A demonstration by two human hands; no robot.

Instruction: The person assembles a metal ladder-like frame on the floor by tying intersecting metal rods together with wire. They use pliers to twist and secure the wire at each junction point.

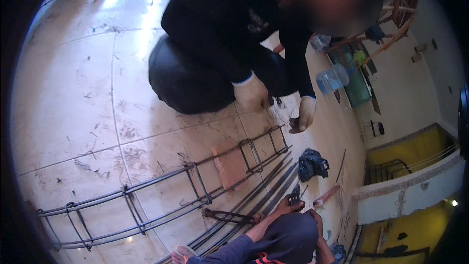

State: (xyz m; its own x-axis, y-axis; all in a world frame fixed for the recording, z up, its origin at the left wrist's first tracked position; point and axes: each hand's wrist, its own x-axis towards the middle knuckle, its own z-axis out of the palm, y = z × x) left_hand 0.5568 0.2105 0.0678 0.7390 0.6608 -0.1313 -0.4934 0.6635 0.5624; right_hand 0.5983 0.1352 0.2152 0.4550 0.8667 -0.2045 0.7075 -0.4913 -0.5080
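At the lower centre my left hand (292,204) is closed around a small dark bundle (295,195) that looks like thin tie wire. My right hand (312,214) is mostly hidden behind my raised knee, so its fingers do not show. Just left of my left forearm lies a pair of rusty pincers (227,216), by several long steel bars (268,198). Beyond them a rebar cage (161,182) with square stirrups stretches across the floor, passing over a reddish brick slab (229,167).
Across the cage a person in dark clothes (205,54) squats, wearing light gloves (251,93). A black plastic bag (312,163) lies right of the bars. Farther off are a large clear water bottle (332,78) and an opening with a broken edge (410,159). Wire scraps (90,167) litter the tiles.
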